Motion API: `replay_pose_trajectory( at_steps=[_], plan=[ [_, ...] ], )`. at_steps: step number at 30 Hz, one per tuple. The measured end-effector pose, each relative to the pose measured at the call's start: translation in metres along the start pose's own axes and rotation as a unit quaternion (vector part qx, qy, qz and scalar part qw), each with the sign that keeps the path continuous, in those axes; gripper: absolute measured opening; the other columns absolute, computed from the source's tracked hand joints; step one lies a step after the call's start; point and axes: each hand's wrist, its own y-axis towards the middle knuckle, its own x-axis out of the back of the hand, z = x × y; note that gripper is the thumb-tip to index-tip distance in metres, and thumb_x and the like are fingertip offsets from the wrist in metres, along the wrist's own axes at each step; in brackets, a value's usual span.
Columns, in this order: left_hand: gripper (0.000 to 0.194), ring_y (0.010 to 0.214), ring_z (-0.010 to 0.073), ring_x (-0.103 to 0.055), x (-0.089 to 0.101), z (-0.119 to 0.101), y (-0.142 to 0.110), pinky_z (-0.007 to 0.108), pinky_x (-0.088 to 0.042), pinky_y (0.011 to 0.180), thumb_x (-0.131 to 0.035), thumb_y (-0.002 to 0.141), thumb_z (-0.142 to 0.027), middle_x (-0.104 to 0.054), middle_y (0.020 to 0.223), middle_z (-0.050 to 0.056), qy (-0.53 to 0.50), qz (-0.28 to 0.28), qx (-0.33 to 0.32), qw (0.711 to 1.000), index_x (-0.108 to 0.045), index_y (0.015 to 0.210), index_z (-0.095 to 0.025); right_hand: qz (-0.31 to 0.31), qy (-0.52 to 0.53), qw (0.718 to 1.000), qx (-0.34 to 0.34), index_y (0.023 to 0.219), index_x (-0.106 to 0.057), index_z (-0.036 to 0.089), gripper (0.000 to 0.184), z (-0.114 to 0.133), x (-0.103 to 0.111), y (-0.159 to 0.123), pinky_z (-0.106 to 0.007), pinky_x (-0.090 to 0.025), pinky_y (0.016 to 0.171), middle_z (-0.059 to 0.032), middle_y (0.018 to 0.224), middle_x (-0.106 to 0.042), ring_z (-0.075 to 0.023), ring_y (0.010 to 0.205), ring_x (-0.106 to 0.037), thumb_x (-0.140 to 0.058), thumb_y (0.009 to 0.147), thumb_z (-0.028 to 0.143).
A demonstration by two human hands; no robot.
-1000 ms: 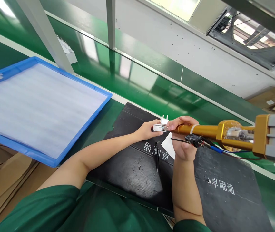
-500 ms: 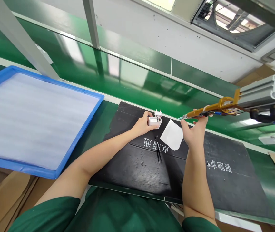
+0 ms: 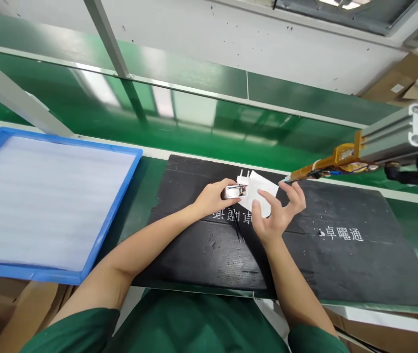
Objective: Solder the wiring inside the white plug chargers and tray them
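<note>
My left hand (image 3: pixel 214 197) is closed around a small white plug adapter housing (image 3: pixel 233 192), whose open side faces up and shows parts inside. A white cap with two prongs (image 3: pixel 243 180) stands at its far right edge. My right hand (image 3: pixel 277 211) is empty, fingers spread, just right of the housing and over a white paper sheet (image 3: pixel 256 185). Black tweezers (image 3: pixel 237 224) lie on the black mat (image 3: pixel 201 250) below the housing. Beyond my right hand, the thin tip of an orange-bodied dispensing tool (image 3: pixel 313 169) points toward the paper.
A blue-rimmed tray (image 3: pixel 115 211) with a white sheet lining stands at the left. The tool hangs from a metal cylinder (image 3: pixel 385 142) at the right. Behind the mat runs a shiny green surface (image 3: pixel 186 132). Cardboard (image 3: pixel 396 78) leans at the back right.
My right hand has let go of the orange tool and moved left toward the housing. The left hand still holds the housing, now tilted to show more of its inside. The view has shifted.
</note>
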Motion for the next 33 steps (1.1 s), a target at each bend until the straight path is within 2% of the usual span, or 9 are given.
replay_pose_trajectory(
  at_steps=[3,6,9,14,22,33],
  plan=[
    [0.036,0.090,0.0180,-0.069,-0.001,-0.001,-0.002,0.026,-0.052,0.081,-0.072,0.076,-0.035,-0.072,0.103,0.001,0.012,0.007,-0.028,0.999,-0.061,0.107,-0.021,0.000,-0.015,0.999,0.038,0.098,-0.066,0.028,0.019,0.009,-0.001,-0.003,-0.048,-0.045,0.089,-0.0083,0.113,-0.051,-0.0305,0.110,-0.048,-0.061,0.081,0.022],
    [0.035,0.094,0.0185,-0.069,-0.003,0.001,-0.005,0.027,-0.052,0.085,-0.071,0.077,-0.031,-0.072,0.105,0.003,0.018,0.003,-0.068,0.998,-0.061,0.109,-0.020,0.047,0.010,0.998,0.052,0.100,-0.066,0.028,0.021,0.013,-0.003,-0.006,-0.043,-0.046,0.085,-0.0071,0.111,-0.055,-0.0268,0.105,-0.050,-0.063,0.081,0.020],
    [0.034,0.096,0.0193,-0.068,-0.005,0.004,-0.007,0.028,-0.053,0.087,-0.069,0.076,-0.026,-0.071,0.106,0.005,0.034,-0.003,-0.101,0.994,-0.061,0.109,-0.019,0.088,0.010,0.995,0.048,0.101,-0.066,0.030,0.022,0.013,-0.007,-0.009,-0.044,-0.044,0.089,-0.0059,0.118,-0.057,-0.0275,0.111,-0.050,-0.065,0.081,0.021],
    [0.035,0.097,0.0203,-0.068,-0.008,0.007,-0.008,0.030,-0.053,0.088,-0.066,0.076,-0.024,-0.071,0.108,0.006,0.052,-0.001,-0.118,0.992,-0.062,0.110,-0.019,0.122,0.012,0.992,0.031,0.105,-0.066,0.032,0.025,0.009,-0.011,-0.011,-0.047,-0.041,0.094,-0.0057,0.124,-0.058,-0.0290,0.117,-0.049,-0.065,0.082,0.024],
    [0.033,0.095,0.0192,-0.069,-0.009,0.007,-0.009,0.028,-0.054,0.085,-0.062,0.079,-0.021,-0.071,0.108,0.006,0.040,-0.007,-0.159,0.986,-0.060,0.112,-0.018,0.108,0.027,0.992,0.054,0.102,-0.065,0.028,0.020,0.009,-0.012,-0.009,-0.044,-0.043,0.091,-0.0075,0.119,-0.061,-0.0268,0.111,-0.056,-0.064,0.083,0.021],
    [0.035,0.100,0.0205,-0.068,-0.008,0.006,-0.008,0.030,-0.054,0.087,-0.064,0.079,-0.021,-0.070,0.112,0.006,0.086,0.029,-0.135,0.987,-0.059,0.114,-0.020,0.144,0.042,0.988,0.045,0.100,-0.064,0.028,0.020,0.011,-0.010,-0.006,-0.044,-0.042,0.091,-0.0070,0.119,-0.062,-0.0262,0.113,-0.054,-0.062,0.083,0.018]
  ],
)
